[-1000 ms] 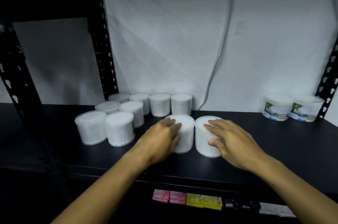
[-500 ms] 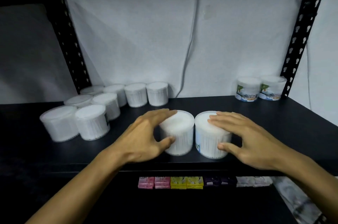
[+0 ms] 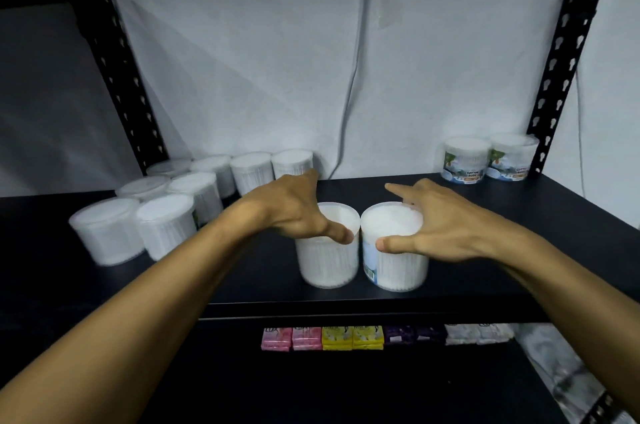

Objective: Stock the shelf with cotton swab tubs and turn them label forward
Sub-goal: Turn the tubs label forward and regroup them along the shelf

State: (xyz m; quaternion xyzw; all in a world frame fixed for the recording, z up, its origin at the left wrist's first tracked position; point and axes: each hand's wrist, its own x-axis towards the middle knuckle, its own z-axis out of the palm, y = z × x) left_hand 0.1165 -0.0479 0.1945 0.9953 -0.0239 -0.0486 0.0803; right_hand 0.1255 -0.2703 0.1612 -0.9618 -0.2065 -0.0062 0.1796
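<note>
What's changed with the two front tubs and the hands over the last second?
Both hands, left hand and right hand, turned the two white plastic cotton swab tubs: the right tub now shows a label edge; the left tub doesn't. Both tubs stayed in place, touching.

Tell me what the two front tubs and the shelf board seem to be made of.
Left front tub and right front tub: likely clear, slightly glossy plastic, since white swab sticks show through the walls and lids. Shelf board: matte black, smooth, with faint sheen; painted metal or laminated board, I cannot tell which.
</note>
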